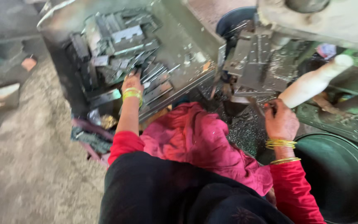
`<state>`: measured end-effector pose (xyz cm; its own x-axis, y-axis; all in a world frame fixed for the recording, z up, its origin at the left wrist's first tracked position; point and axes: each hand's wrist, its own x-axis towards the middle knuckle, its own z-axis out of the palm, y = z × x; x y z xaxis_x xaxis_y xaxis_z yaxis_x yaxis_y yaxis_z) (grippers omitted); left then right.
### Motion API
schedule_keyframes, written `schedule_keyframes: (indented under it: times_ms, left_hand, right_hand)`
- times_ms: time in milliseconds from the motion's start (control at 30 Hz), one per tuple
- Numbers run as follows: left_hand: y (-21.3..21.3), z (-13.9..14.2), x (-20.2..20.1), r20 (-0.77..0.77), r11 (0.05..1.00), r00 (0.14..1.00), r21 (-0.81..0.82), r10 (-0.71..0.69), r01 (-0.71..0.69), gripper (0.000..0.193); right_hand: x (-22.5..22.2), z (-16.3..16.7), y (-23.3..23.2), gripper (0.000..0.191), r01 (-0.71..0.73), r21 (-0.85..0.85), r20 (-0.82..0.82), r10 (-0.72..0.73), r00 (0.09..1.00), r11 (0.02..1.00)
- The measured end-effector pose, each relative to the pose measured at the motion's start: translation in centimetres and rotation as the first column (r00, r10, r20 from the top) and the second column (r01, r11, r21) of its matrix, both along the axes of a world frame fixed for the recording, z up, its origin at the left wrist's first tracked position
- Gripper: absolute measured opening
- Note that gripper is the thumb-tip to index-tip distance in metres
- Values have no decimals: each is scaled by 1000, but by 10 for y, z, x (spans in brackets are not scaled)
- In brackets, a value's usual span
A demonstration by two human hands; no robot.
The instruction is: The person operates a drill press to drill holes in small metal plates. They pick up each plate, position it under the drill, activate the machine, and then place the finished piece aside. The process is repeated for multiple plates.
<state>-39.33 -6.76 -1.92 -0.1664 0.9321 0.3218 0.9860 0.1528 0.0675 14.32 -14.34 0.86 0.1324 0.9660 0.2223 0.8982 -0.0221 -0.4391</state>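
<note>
My left hand (132, 81) reaches forward into a sloped metal tray (187, 54) piled with flat grey metal pieces (117, 45); its fingers rest among the pieces, and the blur hides whether they grip one. My right hand (279, 120) is closed at the base of a grey press machine (253, 62), just under a white cylindrical handle (315, 81). What the fingers pinch is too small to tell. Both wrists carry yellow bangles over red sleeves. A pink cloth (199, 141) lies on my lap.
A large dark round tub (344, 174) stands at the lower right, beside my right arm. Metal shavings (245, 132) cover the surface below the machine. Rough concrete floor (25, 157) stretches to the left, with scrap and a small bundle (92, 137) under the tray.
</note>
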Motion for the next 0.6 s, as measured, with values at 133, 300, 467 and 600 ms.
schedule_keyframes:
  times_ms: [133, 300, 467, 600]
  left_hand:
    - [18, -22, -12, 26, 991, 1000, -136, 1, 3, 55]
    - [-1, -31, -1, -101, 967, 989, -221, 108, -128, 15]
    - [-42, -17, 38, -116, 980, 989, 161, -97, 115, 39]
    - [-45, -5, 53, -83, 997, 997, 78, -11, 17, 63]
  right_hand:
    - [1, 0, -1, 18, -24, 80, -44, 28, 999, 996]
    - [2, -2, -1, 18, 22, 29, 22, -23, 999, 999]
    - [1, -1, 0, 21, -3, 79, 25, 1, 1000, 997]
    - [2, -1, -2, 20, 59, 4, 24, -60, 998, 998]
